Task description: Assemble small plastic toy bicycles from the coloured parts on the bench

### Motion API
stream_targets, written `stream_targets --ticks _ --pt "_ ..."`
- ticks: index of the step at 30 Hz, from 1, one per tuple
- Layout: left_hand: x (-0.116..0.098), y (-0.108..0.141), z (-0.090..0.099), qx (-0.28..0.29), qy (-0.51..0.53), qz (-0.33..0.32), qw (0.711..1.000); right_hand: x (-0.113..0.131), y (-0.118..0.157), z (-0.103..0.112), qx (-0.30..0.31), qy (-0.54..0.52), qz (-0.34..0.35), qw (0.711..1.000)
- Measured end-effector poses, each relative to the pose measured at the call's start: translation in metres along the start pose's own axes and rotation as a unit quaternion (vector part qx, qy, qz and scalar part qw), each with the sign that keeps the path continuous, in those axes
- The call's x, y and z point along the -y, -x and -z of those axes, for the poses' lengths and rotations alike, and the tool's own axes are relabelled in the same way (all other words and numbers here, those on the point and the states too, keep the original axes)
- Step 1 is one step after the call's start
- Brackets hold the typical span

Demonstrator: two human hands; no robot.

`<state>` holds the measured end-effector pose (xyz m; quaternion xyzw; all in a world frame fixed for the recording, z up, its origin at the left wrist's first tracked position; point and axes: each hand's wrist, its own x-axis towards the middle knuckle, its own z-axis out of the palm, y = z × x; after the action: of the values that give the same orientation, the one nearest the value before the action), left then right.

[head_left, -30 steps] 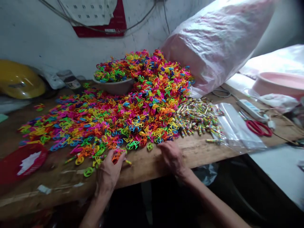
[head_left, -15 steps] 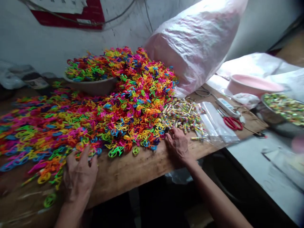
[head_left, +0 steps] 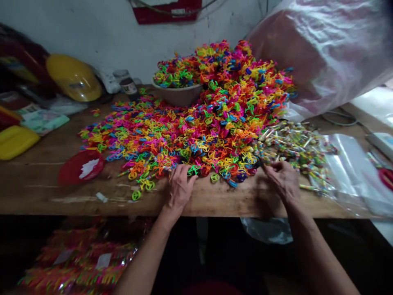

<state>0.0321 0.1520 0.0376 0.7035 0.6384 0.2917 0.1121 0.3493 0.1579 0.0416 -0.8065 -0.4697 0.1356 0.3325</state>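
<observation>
"Pieces point(head_left: 215, 143): lying where, by the bowl point(head_left: 178, 97)?"

"Heaped inside, banked up on the right of it, fanned across the table point(head_left: 215, 203) in front. Probably spread thin at the near edge for easy picking."

"And held how?"

"With the left hand point(head_left: 181, 184), in front of the bowl, fingers bent at the near edge; cannot tell whether gripping one. With the right hand point(head_left: 284, 180), farther right, fingertips drawn together between pieces and sticks point(head_left: 293, 143); cannot tell whether pinching anything."

"Why sticks right of the bowl?"

"Set beside the pieces, likely to suit the right hand; partly on or in a bag point(head_left: 350, 168), cannot tell which."

"Farther out?"

"Right of the bowl, a sack point(head_left: 325, 57). Left, a jar point(head_left: 125, 84), then a helmet point(head_left: 73, 78); in front and left, a dish point(head_left: 67, 170), perhaps for holding the paper point(head_left: 89, 169)."

"Bearing any words?"

"On the jar, a label point(head_left: 129, 88), too small to read; on the helmet, a mark point(head_left: 78, 85), too blurred."
</observation>
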Motion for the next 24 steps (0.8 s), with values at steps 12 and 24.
stream_targets --ticks 12,24 --pt "0.001 0.016 0.020 0.152 0.487 0.279 0.813 0.093 0.107 -0.062 0.331 -0.368 0.092 0.864" --pt "-0.036 0.016 0.015 0.271 0.336 0.171 0.886 0.080 0.110 -0.028 0.191 -0.307 0.248 0.899"
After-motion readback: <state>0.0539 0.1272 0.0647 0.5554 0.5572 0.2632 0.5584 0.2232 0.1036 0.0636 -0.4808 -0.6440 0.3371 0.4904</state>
